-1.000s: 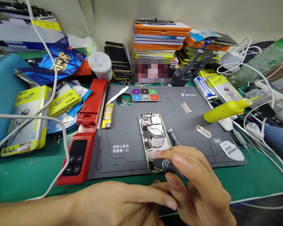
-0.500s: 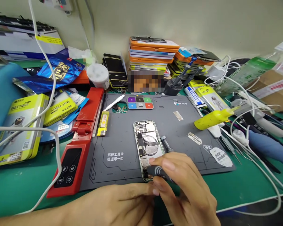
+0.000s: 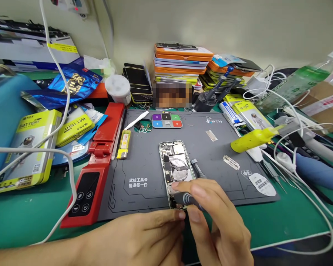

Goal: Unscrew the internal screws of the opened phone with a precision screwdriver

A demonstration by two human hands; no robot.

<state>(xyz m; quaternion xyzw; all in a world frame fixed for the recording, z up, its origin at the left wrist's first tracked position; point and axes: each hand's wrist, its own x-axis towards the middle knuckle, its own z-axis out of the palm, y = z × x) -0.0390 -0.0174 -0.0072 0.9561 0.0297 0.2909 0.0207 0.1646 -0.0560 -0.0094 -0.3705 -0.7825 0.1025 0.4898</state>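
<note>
An opened phone (image 3: 186, 173) lies on the grey mat, its inner boards and a round coil showing. My right hand (image 3: 222, 218) is closed on a dark grey screwdriver (image 3: 191, 199), which leans over the phone's lower end; its tip is hard to make out. The right index finger and thumb lie along the handle, and one fingertip rests over the phone's lower half. My left hand (image 3: 144, 231) is closed at the phone's bottom edge, its fingertips pressed together against it. Another grey driver (image 3: 197, 168) lies right of the phone.
On the mat (image 3: 144, 162) are a yellow battery (image 3: 124, 144), a white spudger (image 3: 138, 120), a coloured tray (image 3: 167, 120) and a razor blade (image 3: 231, 162). A red device (image 3: 84, 195) stands left; a yellow bottle (image 3: 249, 140) and white cables (image 3: 316, 199) lie right.
The right thumb has shifted right, away from the left fingertips, and the screwdriver has turned slightly. The whole view has moved a little; the phone stays in place on the mat.
</note>
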